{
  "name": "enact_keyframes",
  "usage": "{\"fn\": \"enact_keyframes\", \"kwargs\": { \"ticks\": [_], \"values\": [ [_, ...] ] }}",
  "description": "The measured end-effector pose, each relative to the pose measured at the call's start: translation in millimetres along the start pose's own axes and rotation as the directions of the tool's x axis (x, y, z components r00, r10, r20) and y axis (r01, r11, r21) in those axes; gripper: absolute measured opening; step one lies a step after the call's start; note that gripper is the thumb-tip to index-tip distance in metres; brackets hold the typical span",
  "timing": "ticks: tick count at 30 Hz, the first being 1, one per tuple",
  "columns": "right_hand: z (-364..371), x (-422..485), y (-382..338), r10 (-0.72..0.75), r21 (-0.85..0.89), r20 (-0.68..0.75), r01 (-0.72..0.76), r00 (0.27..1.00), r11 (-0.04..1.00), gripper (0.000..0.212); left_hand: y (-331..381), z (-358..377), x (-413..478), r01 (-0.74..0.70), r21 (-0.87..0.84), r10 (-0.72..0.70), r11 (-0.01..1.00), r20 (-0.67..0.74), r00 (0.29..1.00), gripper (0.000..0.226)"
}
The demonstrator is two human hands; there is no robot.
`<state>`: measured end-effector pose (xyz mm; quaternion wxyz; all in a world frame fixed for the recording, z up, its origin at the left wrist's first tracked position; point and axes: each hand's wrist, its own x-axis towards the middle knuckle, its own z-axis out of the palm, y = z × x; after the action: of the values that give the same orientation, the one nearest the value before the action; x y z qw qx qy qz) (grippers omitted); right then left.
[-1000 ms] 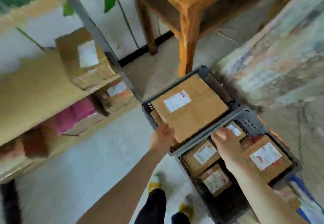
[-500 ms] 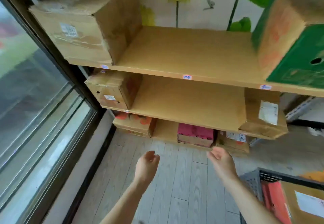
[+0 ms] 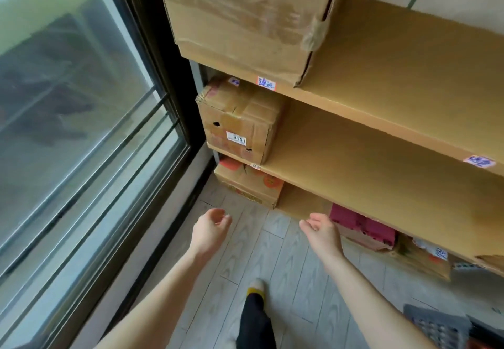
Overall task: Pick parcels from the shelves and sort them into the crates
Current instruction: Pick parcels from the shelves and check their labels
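Parcels in brown cardboard sit at the left end of a three-level wooden shelf unit [image 3: 381,56], next to a dark-framed window [image 3: 68,103]. Top level: a large taped carton [image 3: 245,21] with a white label reading 0947. Middle level: a smaller carton [image 3: 237,122] labelled 0151, set at the shelf's front left corner. Lowest level: a flat box with orange prints [image 3: 248,185] at the left, a pink-red package [image 3: 362,226] further right, and beside that another brown parcel [image 3: 425,258], partly hidden under the shelf above. Small handwritten stickers [image 3: 266,83] mark the front edges of the shelves.

Left hand [image 3: 210,228] and right hand [image 3: 323,232] are held out over the grey wood-pattern floor [image 3: 245,253], in front of the lowest level. Palms face each other, the fingers are loosely bent, and both are empty, touching no parcel. The right hand is near the pink-red package but apart from it.

A grey perforated crate [image 3: 436,324] shows only its corner at the lower right. One foot in a yellow-banded sock [image 3: 256,287] stands between the forearms.
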<state>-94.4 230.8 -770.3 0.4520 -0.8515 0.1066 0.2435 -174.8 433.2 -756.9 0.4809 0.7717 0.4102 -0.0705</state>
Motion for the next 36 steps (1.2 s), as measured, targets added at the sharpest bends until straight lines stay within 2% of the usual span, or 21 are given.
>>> {"fn": "enact_keyframes", "kwargs": {
  "ticks": [7, 9, 12, 16, 18, 21, 24, 26, 30, 33, 36],
  "values": [
    [90, 102, 28, 0.008, -0.067, 0.015, -0.007, 1.0, 0.998, 0.04, -49, 30, 127, 0.016, -0.057, -0.015, 0.998, 0.011, 1.0, 0.034],
    [121, 135, 47, -0.018, -0.088, -0.036, 0.015, 0.999, 0.996, 0.039, -71, 46, 170, 0.019, -0.059, -0.018, 0.998, 0.018, 1.0, 0.035],
    [166, 192, 83, -0.142, -0.128, -0.187, 0.119, 0.972, 0.985, 0.036, -108, 77, 247, -0.017, -0.052, 0.019, 0.999, 0.043, 0.999, 0.037],
    [218, 268, 131, -0.337, -0.175, -0.382, 0.291, 0.86, 0.941, 0.03, -158, 118, 349, -0.113, -0.001, 0.113, 0.994, -0.019, 0.993, 0.037],
    [237, 305, 150, -0.399, -0.145, -0.469, 0.377, 0.788, 0.915, 0.027, -179, 137, 394, -0.13, -0.012, 0.128, 0.991, -0.082, 0.988, 0.045],
    [254, 346, 176, -0.421, -0.083, -0.624, 0.48, 0.658, 0.873, 0.035, -205, 158, 438, -0.178, -0.089, 0.165, 0.98, -0.139, 0.977, 0.061],
    [266, 365, 195, -0.383, -0.011, -0.702, 0.528, 0.601, 0.849, 0.026, -216, 173, 454, -0.248, -0.228, 0.216, 0.942, -0.157, 0.964, 0.062],
    [271, 373, 200, -0.371, 0.024, -0.711, 0.548, 0.598, 0.836, 0.024, -222, 182, 461, -0.285, -0.332, 0.252, 0.899, -0.138, 0.958, 0.063],
    [272, 377, 197, -0.271, 0.164, -0.718, 0.534, 0.641, 0.829, 0.029, -230, 192, 466, -0.339, -0.433, 0.293, 0.835, -0.172, 0.941, 0.074],
    [272, 373, 194, -0.228, 0.252, -0.702, 0.535, 0.675, 0.806, 0.028, -230, 192, 461, -0.362, -0.435, 0.322, 0.825, -0.165, 0.932, 0.073],
    [270, 369, 196, -0.183, 0.298, -0.709, 0.525, 0.681, 0.797, 0.026, -227, 187, 448, -0.383, -0.403, 0.347, 0.831, -0.164, 0.924, 0.064]
  ]
}}
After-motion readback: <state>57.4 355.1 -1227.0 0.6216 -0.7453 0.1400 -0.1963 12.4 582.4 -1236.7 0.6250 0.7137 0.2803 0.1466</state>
